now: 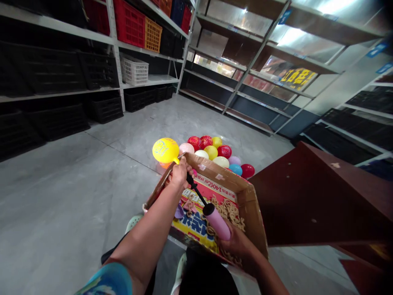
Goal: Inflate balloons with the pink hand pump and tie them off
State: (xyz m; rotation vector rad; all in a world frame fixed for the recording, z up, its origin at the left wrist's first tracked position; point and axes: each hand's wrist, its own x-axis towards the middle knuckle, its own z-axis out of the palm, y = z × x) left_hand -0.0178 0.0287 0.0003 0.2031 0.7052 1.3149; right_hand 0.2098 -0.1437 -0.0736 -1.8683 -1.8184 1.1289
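Note:
A yellow balloon [166,150] with printed drawings is inflated, its neck pinched at the nozzle end of a hand pump by my left hand [181,173]. The pump [217,223] has a pink barrel and a black rod that is drawn out. Its far end is wrapped by my right hand [233,241], partly hidden by the barrel. Under both hands lies an open cardboard box [250,200] with a printed red, yellow and blue bottom. Inside are many tan limp balloons [229,211], a few pink ones [190,204] and a purple one [179,211].
Several inflated balloons [211,152] rest on the grey floor beyond the box. A dark red-brown board or table [310,200] stands close on the right. Metal shelving with black crates [58,67] lines the left, and more shelves [245,82] stand at the back.

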